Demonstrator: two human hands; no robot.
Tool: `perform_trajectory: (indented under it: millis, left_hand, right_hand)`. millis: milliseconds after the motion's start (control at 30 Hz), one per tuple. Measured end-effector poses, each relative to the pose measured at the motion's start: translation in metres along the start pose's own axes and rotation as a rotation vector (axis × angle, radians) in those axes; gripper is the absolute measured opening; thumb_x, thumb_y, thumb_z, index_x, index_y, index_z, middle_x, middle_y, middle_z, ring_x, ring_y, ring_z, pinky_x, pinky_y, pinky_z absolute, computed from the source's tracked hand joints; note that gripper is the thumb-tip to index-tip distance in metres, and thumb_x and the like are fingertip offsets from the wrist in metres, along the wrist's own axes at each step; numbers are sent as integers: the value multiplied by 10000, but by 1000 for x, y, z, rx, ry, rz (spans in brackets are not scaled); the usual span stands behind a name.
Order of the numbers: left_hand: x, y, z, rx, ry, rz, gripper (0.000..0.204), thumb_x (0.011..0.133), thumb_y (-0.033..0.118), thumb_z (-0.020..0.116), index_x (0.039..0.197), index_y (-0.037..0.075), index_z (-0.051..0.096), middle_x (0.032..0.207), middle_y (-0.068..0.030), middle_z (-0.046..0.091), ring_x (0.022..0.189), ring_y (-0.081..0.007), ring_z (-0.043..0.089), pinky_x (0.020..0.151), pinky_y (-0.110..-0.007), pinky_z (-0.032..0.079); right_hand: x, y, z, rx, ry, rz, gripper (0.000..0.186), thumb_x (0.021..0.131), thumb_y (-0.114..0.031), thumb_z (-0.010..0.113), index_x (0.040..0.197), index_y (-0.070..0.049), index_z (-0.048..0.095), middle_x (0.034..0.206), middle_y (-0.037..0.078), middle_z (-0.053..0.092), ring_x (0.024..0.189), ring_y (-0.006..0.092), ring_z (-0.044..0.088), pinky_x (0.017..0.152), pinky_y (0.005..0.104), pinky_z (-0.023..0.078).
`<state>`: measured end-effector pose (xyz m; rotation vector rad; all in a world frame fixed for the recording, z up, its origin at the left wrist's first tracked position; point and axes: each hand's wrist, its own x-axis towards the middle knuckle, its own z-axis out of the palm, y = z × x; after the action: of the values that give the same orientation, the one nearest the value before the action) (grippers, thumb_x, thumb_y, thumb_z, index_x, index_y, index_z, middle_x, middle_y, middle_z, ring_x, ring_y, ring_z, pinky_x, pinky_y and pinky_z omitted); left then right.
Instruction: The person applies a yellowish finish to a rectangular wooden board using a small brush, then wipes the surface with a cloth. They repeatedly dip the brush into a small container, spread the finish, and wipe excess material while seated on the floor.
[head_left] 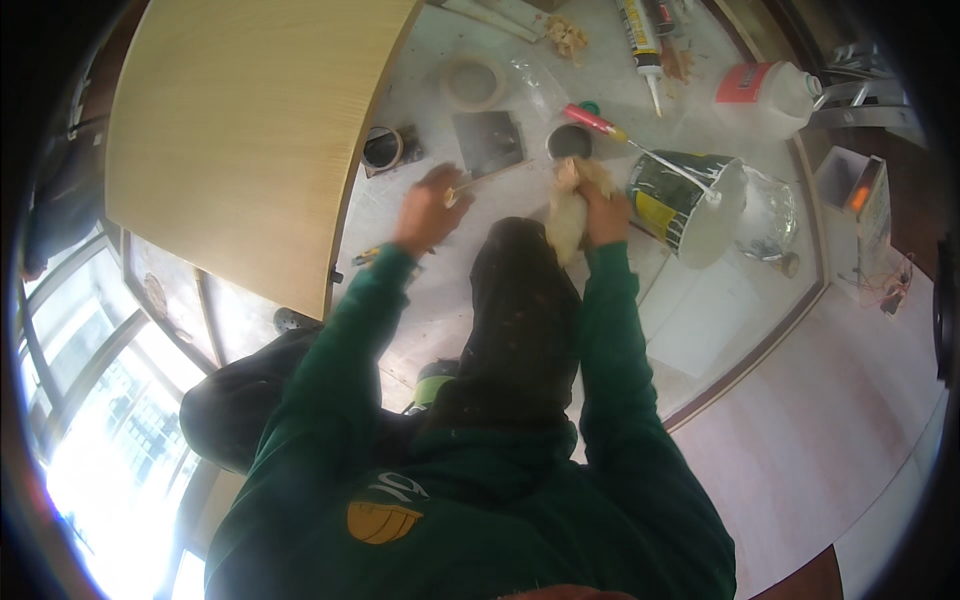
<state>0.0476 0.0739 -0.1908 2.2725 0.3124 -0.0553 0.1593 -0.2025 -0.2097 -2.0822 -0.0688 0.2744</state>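
Note:
My left hand [428, 212] is closed around a thin, light stick [487, 178], whose far end passes along the front edge of a dark square piece [488, 142]. My right hand [606, 212] grips a crumpled cream rag [566, 215] that hangs down over my raised knee. Just beyond the rag stands a small round container with dark contents [570, 142]. A tipped bucket [668, 205] with white smears lies right of my right hand. Across its rim rests a long-handled tool with a red grip [592, 121].
A large pale wooden panel [250, 140] rises at the left. Tape rolls [472, 82], a sealant cartridge [641, 45] and a large white bottle with a red label [768, 98] lie farther back. A small knife-like tool [368, 256] is near my left wrist.

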Motion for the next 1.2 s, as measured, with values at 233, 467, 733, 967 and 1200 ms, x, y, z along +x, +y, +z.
perform_trajectory:
  millis: [233,467,733,967,1200]
  left_hand:
    - [-71,8,-12,-180,-17,-334,354,850,149,806,1137,-34,711,1067,-174,744,932,-251,761,787,-345,594]
    - [-90,12,-20,-175,8,-324,329,860,160,802,1121,-25,725,1033,-163,755,917,-246,762,792,-329,591]
    - [-75,17,-20,-422,44,-364,329,915,181,757,1138,-54,700,1022,-156,759,906,-220,756,793,-316,581]
    - [7,59,14,-1442,-202,-622,942,977,730,411,1448,-85,447,1408,-252,564,1295,-336,570,1095,-445,427]
    - [43,150,-9,-2153,-548,-415,1218,851,923,301,1552,-73,292,1605,-272,326,1470,-422,356,1219,-492,266]
  right_hand:
    - [85,-3,20,-638,-200,154,289,895,-338,625,1084,-159,750,1083,176,729,1028,429,676,895,494,546]
    - [85,-12,39,-786,-243,153,353,893,-428,635,1091,-158,750,1084,186,727,1045,420,677,915,516,533]
    - [64,-6,-7,-325,-24,55,300,903,-310,700,1046,-51,748,1034,191,748,979,360,713,861,433,548]
    - [12,-43,-31,611,69,312,309,877,-27,708,1171,67,689,1102,104,725,975,220,694,890,340,545]
    - [-71,-151,-85,861,-63,260,399,890,-88,731,1240,81,642,1165,130,706,1026,235,688,928,360,543]
